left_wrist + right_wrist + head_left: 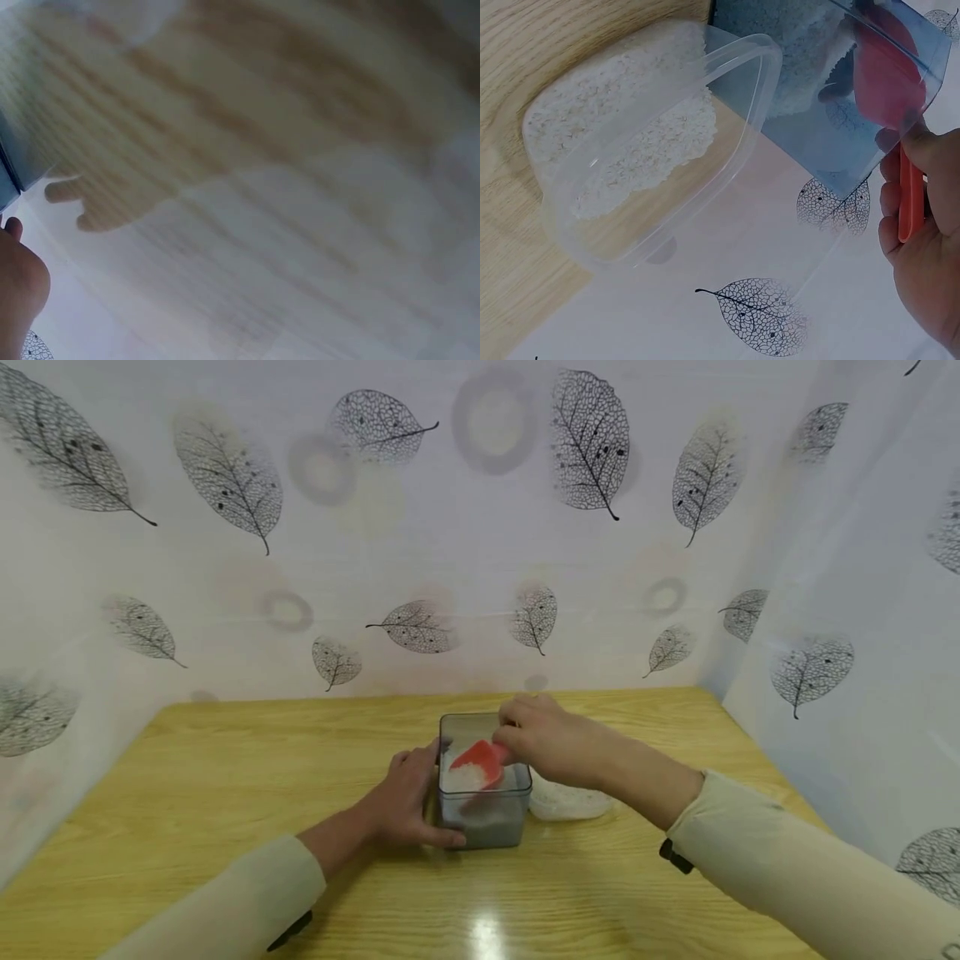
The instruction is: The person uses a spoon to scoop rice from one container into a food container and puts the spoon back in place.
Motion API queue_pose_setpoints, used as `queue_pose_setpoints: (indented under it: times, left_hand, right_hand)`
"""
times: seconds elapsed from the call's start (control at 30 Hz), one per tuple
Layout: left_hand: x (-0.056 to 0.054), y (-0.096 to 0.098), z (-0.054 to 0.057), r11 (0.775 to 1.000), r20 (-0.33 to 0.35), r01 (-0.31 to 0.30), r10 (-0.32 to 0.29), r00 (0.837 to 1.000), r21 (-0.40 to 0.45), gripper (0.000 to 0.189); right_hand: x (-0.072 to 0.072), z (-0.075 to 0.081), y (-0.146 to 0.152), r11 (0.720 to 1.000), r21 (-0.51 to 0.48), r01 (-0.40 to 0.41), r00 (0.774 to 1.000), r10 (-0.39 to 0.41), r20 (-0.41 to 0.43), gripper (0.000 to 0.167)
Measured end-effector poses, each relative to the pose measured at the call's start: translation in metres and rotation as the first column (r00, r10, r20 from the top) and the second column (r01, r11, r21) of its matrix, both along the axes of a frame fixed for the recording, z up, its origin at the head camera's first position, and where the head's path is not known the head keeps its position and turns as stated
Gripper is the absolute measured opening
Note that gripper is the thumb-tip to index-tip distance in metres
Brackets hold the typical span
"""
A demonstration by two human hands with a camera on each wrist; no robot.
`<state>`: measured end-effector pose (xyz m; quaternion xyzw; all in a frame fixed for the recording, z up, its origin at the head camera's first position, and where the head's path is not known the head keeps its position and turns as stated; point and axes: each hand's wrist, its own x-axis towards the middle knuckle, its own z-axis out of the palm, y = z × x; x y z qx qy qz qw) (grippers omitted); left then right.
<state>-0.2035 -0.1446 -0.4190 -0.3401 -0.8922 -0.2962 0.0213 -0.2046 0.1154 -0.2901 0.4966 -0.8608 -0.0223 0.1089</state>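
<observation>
A grey see-through container [483,820] stands on the table with white rice inside. My left hand [408,802] holds it from the left, thumb along the front and fingers toward the back. In the left wrist view only a small part of that hand [22,277] shows, at the left edge. My right hand [551,739] grips the handle of a red scoop [489,760] from the right. The scoop's bowl is over the container's opening and carries white rice. In the right wrist view the scoop handle [911,199] lies between the fingers and palm.
Just right of the container sits a clear plastic tub [570,803] partly filled with rice [622,112], below the right forearm. The wooden table [247,777] is bordered by a white leaf-print curtain [450,543] at the back and sides.
</observation>
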Motion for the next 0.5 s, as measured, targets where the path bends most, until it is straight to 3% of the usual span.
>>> queue_pose_setpoints:
  times: [0.33,0.5]
  left_hand:
    - [0.001,0.0,-0.002,1.0,-0.002,-0.003,0.003,1.0,-0.01,0.126]
    - [0.0,0.0,-0.002,1.0,-0.023,0.013,-0.013,1.0,0.008,0.123]
  right_hand:
    - [-0.002,-0.005,0.017,0.99,-0.139,-0.025,0.999,0.029,0.031,0.014]
    - [-0.004,-0.012,0.024,0.97,-0.245,-0.001,0.995,0.025,0.096,0.015]
